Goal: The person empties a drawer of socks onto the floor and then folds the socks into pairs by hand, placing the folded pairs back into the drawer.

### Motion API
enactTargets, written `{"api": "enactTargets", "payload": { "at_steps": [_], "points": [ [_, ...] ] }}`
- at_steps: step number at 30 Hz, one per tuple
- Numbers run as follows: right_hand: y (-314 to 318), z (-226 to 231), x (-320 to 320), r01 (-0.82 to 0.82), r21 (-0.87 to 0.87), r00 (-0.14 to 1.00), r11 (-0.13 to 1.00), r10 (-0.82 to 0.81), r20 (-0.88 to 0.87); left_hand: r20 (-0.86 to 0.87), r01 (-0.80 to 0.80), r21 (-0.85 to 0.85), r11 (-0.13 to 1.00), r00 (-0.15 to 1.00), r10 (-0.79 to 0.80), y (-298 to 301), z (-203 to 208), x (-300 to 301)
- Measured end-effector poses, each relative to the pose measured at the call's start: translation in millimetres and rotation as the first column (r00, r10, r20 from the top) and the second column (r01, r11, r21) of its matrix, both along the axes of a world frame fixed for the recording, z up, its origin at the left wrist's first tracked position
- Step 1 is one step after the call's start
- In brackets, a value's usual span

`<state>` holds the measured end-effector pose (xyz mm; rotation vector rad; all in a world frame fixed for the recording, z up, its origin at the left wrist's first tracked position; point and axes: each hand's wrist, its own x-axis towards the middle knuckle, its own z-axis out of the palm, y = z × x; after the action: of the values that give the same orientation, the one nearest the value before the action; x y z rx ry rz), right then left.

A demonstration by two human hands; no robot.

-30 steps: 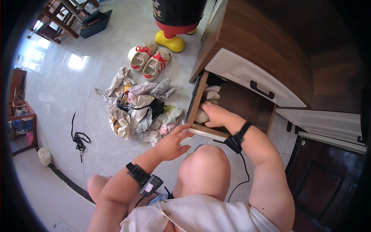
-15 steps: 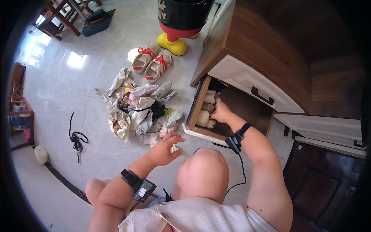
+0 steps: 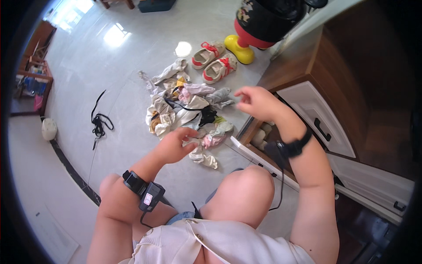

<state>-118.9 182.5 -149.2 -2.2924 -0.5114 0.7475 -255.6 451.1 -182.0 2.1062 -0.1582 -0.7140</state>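
Note:
A loose pile of crumpled socks in white, grey, pink, yellow and black lies on the floor in front of me. My left hand hovers at the pile's near edge, fingers curved and apart, with nothing in it. Beside its fingertips, a cream sock trails off the heap. My right hand is held above the drawer's far left corner, just right of the pile, its fingers apart and no object visible in them. Below its forearm is the pulled-out drawer, where several rolled socks sit in a row; the forearm hides part of the inside.
White sneakers with red laces stand beyond the pile, near a black and red bin on yellow feet. The brown cabinet rises at right. A black cord lies on the floor at left. Wires hang from both wrist straps.
My right hand has come up out of the drawer and moved left toward the pile. The rolled socks stay in the drawer. My left hand still hovers by the pile; the view has shifted.

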Motion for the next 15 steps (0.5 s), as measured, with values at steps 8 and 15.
{"api": "enactTargets", "payload": {
  "at_steps": [8,15],
  "points": [
    [126,-155,15,-0.42,-0.45,0.906,0.788,0.388,-0.167,-0.286,-0.463,-0.054,0.885,0.856,0.431,44,17,-20],
    [149,-69,20,0.157,0.195,0.988,0.968,-0.151,-0.042,-0.151,-0.517,-0.174,0.838,0.855,0.496,79,37,-28]
  ]
}}
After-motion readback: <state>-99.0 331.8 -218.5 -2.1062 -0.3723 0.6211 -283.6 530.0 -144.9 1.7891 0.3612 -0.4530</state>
